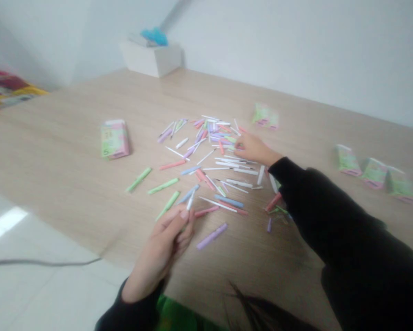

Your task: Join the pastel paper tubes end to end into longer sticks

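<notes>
A scatter of pastel pen parts [215, 161] in white, pink, green, blue and purple lies on a wooden table [65, 151]. My left hand [168, 241] is near the table's front edge, fingers closed round a thin white pen piece [191, 201] that sticks up from the fingertips. My right hand [254, 148], in a black sleeve, reaches into the far side of the pile with fingers curled on the pieces; what it grips is hidden. A purple piece [211, 236] lies just right of my left hand.
A pink and green pack [114, 138] lies left of the pile, another pack [264, 116] beyond it, three more [373, 172] at the right. A white box [151, 57] stands by the far wall. A grey cable [44, 263] runs over the floor at left.
</notes>
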A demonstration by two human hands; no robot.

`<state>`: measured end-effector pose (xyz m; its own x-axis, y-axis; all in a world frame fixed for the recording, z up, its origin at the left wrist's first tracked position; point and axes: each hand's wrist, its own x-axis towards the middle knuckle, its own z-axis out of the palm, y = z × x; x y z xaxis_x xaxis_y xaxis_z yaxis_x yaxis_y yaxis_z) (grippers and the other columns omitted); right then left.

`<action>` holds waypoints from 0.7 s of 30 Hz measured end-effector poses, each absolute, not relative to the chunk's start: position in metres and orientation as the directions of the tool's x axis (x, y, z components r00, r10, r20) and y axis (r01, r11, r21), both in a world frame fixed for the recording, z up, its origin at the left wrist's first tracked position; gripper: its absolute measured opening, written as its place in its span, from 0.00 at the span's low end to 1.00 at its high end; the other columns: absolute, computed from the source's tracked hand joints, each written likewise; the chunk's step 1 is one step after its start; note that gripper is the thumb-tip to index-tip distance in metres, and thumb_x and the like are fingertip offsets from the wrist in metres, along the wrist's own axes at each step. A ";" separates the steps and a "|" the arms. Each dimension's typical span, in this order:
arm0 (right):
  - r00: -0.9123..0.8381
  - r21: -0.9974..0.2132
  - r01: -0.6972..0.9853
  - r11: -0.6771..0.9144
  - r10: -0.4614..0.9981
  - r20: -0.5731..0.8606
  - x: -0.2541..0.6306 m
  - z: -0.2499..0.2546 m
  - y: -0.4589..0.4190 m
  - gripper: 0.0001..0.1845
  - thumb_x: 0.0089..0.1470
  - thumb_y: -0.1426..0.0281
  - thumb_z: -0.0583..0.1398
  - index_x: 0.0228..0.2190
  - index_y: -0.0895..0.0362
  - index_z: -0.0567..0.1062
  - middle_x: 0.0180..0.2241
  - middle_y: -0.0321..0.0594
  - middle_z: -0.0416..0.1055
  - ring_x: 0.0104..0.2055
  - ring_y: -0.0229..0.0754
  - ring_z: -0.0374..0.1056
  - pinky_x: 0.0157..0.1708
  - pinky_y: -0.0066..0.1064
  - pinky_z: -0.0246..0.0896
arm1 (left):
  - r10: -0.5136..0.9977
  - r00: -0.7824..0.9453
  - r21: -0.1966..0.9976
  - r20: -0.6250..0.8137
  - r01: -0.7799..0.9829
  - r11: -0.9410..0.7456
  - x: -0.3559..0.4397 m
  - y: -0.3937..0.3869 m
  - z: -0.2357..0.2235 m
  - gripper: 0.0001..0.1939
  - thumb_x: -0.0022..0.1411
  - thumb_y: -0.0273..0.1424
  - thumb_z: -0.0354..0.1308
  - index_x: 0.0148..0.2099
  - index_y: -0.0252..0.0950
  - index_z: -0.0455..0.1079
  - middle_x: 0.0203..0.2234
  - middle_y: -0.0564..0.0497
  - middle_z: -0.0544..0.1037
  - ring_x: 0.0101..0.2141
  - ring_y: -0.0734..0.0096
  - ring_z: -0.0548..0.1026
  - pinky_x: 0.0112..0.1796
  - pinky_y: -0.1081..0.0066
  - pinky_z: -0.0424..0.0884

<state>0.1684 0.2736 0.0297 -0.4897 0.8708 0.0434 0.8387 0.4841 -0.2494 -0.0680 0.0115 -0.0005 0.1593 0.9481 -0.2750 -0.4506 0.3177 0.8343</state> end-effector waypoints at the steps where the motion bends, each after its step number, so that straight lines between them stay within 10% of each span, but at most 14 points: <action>1: -0.467 -0.272 0.841 0.468 0.881 0.071 0.168 0.038 0.268 0.08 0.55 0.76 0.60 0.34 0.66 0.80 0.37 0.52 0.78 0.39 0.48 0.70 0.41 0.36 0.58 | 0.940 0.196 0.812 -0.278 -0.474 0.339 -0.067 0.013 0.002 0.17 0.67 0.44 0.58 0.33 0.37 0.63 0.17 0.62 0.54 0.16 0.82 0.45 0.15 0.81 0.44; 12: -0.591 -0.848 0.383 0.365 0.803 0.079 0.160 0.126 0.144 0.05 0.51 0.69 0.71 0.31 0.58 0.84 0.20 0.33 0.71 0.21 0.33 0.64 0.20 0.27 0.54 | 0.920 0.327 0.820 -0.214 -0.452 0.352 -0.045 0.006 0.015 0.14 0.71 0.39 0.55 0.34 0.36 0.63 0.17 0.62 0.55 0.15 0.85 0.48 0.15 0.83 0.45; 21: -0.626 -0.873 0.337 0.353 0.776 0.072 0.181 0.122 0.104 0.10 0.46 0.65 0.74 0.31 0.58 0.85 0.18 0.31 0.67 0.20 0.31 0.61 0.15 0.24 0.54 | 0.923 0.362 0.921 -0.130 -0.300 0.248 -0.030 -0.008 0.017 0.18 0.72 0.40 0.54 0.31 0.35 0.62 0.17 0.61 0.56 0.17 0.83 0.51 0.17 0.80 0.47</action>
